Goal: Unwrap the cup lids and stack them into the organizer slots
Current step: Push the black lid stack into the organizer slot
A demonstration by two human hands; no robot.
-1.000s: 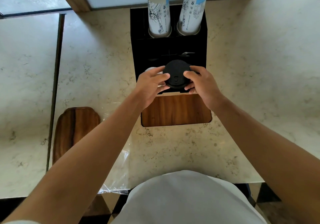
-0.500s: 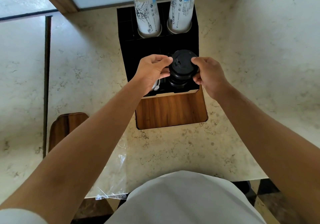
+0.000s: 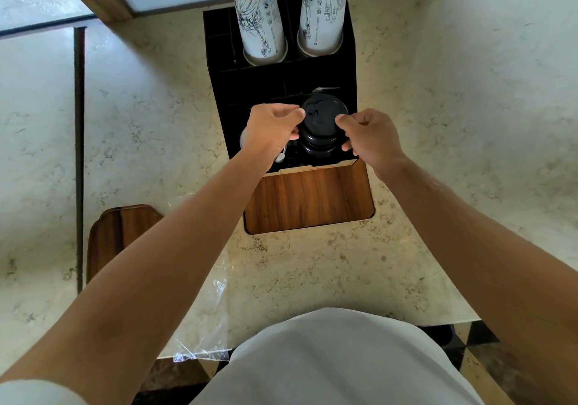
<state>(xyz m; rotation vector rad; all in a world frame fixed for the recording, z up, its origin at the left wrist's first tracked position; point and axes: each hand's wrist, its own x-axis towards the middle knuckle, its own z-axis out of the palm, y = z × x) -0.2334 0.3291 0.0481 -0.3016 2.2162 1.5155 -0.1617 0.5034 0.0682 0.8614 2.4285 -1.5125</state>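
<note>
A stack of black cup lids (image 3: 322,126) stands upright in the front right slot of the black organizer (image 3: 281,82). My left hand (image 3: 272,129) grips the stack's left side, its thumb at the top lid's rim. On the other side my right hand (image 3: 369,135) holds the stack with curled thumb and fingers. A white lid stack (image 3: 244,138) sits in the front left slot, mostly hidden under my left hand. Crumpled clear plastic wrap (image 3: 203,335) lies at the counter's front edge.
Two tall stacks of printed paper cups (image 3: 259,19) (image 3: 323,10) stand in the organizer's rear slots. The organizer has a wooden front panel (image 3: 309,198). A wooden board (image 3: 122,232) lies at the left. Marble counter surrounds the organizer.
The black lid stack has gone from above the organizer's front down into the front right slot. Both hands moved with it and stay on its sides.
</note>
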